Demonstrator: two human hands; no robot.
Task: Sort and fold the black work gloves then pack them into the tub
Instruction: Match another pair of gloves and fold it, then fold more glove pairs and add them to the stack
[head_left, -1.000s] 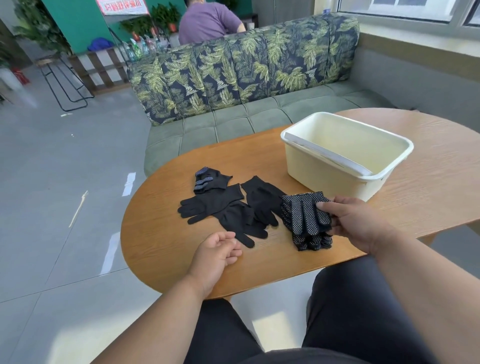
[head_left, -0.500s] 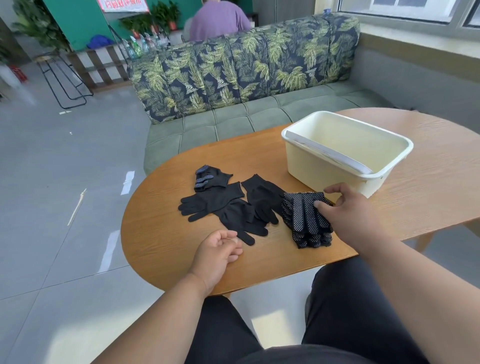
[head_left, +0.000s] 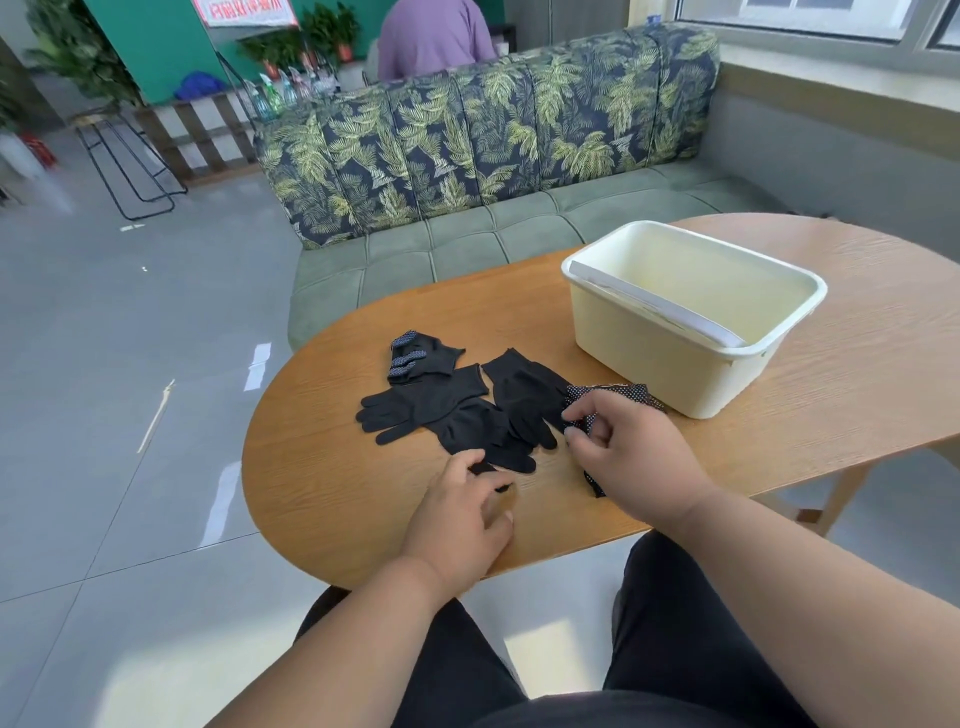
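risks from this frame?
Right hand pinches the dotted gloves at one edge, so the stack may splay when lifted. Left hand rests on the plain gloves, which overlap, so dragging one could pull the others. Tub sits close; a lift could bump it.

Daylight scene, bright overall; we take the source to be the window (head_left: 810, 15) at upper right, which is blown out to near white. Glare: pale streaks on the grey floor (head_left: 130, 364), a sunlit patch low between the legs. The table (head_left: 857, 353) shows a soft sheen; the tub (head_left: 675, 364) casts a faint shadow toward us. The black gloves (head_left: 452, 410) lose fabric detail. Wide-angle bending at the edges; the sofa (head_left: 483, 135) back bows. Far background soft, possibly motion-blurred at left.
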